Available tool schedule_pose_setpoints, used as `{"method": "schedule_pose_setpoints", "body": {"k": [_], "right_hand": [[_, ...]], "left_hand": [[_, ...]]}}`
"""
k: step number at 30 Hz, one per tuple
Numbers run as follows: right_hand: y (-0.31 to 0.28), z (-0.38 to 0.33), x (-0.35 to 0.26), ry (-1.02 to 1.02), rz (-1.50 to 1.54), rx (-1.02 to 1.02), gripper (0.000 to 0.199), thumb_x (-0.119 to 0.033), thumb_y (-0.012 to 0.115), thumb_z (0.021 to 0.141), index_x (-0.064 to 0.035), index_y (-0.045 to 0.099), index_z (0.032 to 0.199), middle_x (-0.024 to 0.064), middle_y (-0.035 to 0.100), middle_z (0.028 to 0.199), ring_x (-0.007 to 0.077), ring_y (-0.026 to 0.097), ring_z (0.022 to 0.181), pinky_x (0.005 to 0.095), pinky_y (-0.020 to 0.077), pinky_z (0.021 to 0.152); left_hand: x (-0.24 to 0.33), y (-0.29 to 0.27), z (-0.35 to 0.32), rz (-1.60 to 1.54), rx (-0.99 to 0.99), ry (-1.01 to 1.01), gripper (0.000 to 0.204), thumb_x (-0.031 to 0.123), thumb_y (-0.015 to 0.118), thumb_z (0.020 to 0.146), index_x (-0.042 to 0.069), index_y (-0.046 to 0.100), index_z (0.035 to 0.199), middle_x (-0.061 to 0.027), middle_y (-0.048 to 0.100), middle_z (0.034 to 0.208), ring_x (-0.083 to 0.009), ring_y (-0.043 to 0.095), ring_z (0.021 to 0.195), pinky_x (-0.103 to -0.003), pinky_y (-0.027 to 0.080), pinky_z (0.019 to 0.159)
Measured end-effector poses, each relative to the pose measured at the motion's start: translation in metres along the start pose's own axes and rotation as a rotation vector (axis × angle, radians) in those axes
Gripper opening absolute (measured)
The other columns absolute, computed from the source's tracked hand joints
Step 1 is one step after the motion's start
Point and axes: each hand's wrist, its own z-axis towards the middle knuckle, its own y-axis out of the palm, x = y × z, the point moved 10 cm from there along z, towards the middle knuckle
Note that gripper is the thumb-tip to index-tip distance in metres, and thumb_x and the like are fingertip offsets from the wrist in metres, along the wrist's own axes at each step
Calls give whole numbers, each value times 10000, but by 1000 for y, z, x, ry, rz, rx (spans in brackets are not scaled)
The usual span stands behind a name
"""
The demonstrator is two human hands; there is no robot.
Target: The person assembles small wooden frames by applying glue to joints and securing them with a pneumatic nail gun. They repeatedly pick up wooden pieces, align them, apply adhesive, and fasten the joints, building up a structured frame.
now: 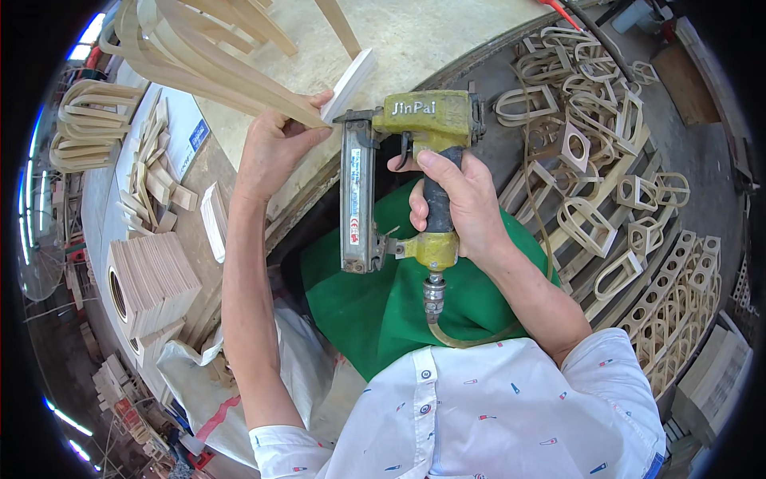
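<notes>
My right hand (467,199) is wrapped round the black grip of a yellow-green pneumatic nail gun (435,112), with a finger by its trigger. An air hose (479,342) runs from the bottom of its handle. The gun's nose meets the end of a bent wooden strip (231,76), where the strip joins a pale wooden bar (349,84). My left hand (271,152) pinches that strip's end between thumb and fingers, just left of the nose. The bent piece and bar rest at the edge of the worktable (431,40).
Left of my arm lie loose wooden blocks (155,180), more bent frames (92,120) and a stack of square plates with round holes (155,279). On the right, many small arched wooden pieces (590,223) are heaped on the floor. A green cloth (375,311) covers my lap.
</notes>
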Motion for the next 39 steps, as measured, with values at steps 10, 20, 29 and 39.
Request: {"method": "schedule_pose_setpoints", "body": {"k": [10,20,29,39], "right_hand": [[-2,-2,4,47,-75,3,306,-202,536,955,51,490,1121,168,610,1024,109,527,551,263,462,457],[-16,10,-19,43,-13,-11,345,-196,521,957,43,483,1202,167,610,1061,103,524,551,250,467,449],[-38,38,-56,-34,-12,39,261,-185,537,945,52,546,1053,125,630,977,114,559,536,262,481,450],[-35,46,-66,-64,-75,11,313,-192,530,951,52,513,1147,135,616,1012,94,524,541,246,466,449]], "left_hand": [[1,1,-1,-46,14,60,327,-14,697,769,19,677,1094,7,668,979,-69,547,765,-236,472,713],[1,-23,16,-203,8,-141,413,40,658,816,-3,610,1224,-78,656,1151,-130,604,965,-276,467,864],[2,12,73,-142,-213,-192,528,68,752,779,-24,561,1262,-112,644,1138,-152,605,1038,-286,450,960],[7,20,71,-266,-238,-176,591,38,793,728,-71,546,1254,-144,654,1102,-176,624,1009,-285,489,907]]}}
